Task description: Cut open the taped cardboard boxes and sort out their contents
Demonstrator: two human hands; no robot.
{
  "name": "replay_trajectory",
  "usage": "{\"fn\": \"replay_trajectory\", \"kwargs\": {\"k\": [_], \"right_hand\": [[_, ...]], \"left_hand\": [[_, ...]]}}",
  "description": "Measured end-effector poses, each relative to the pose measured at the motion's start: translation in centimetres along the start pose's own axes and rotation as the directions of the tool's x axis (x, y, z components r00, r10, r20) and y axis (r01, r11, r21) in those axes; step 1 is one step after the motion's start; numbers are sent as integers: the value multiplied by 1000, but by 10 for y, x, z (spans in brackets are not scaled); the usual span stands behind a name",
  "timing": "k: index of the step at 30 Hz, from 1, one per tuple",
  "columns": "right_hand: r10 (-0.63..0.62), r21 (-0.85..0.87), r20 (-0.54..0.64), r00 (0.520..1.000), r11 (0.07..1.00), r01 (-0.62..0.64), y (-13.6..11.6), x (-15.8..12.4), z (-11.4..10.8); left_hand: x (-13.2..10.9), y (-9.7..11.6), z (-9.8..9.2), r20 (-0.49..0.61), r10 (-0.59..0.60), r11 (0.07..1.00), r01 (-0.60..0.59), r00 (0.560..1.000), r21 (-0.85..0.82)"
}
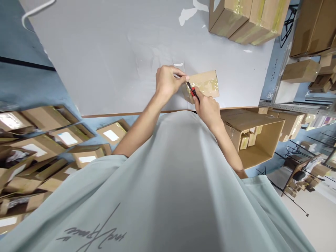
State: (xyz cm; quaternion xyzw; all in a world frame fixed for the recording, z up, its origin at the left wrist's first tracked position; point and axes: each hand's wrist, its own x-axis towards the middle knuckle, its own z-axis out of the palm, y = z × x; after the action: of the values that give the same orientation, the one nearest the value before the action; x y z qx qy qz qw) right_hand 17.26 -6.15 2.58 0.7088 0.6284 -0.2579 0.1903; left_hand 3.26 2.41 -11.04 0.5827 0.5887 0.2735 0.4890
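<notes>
A small taped cardboard box (206,82) lies near the front edge of the grey table (105,70). My right hand (208,107) is closed round a black and red cutter (193,91), whose tip points up and left over the box's left end. My left hand (170,81) is at that same end, thumb and fingers pinched together beside the cutter's tip. What those fingers hold, if anything, is too small to make out.
Several taped boxes (246,21) stand at the table's back right. Below the table's right edge is a large open carton (265,140) with small boxes inside. Open labelled boxes (44,143) cover the floor at left. Shelving (291,94) holds cartons at right.
</notes>
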Motion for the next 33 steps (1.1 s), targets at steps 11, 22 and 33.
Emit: {"fn": "replay_trajectory", "kwargs": {"k": [11,22,33], "right_hand": [[81,-173,42,996,982,-73,-25,-17,2],[52,-170,122,991,985,-31,-22,-19,7],[53,-4,73,996,999,-53,19,-33,-4]], "left_hand": [[-5,6,4,-71,-31,998,35,997,51],[-12,0,9,-119,-56,998,57,991,4],[-12,-3,4,-52,24,995,-19,998,95]]}}
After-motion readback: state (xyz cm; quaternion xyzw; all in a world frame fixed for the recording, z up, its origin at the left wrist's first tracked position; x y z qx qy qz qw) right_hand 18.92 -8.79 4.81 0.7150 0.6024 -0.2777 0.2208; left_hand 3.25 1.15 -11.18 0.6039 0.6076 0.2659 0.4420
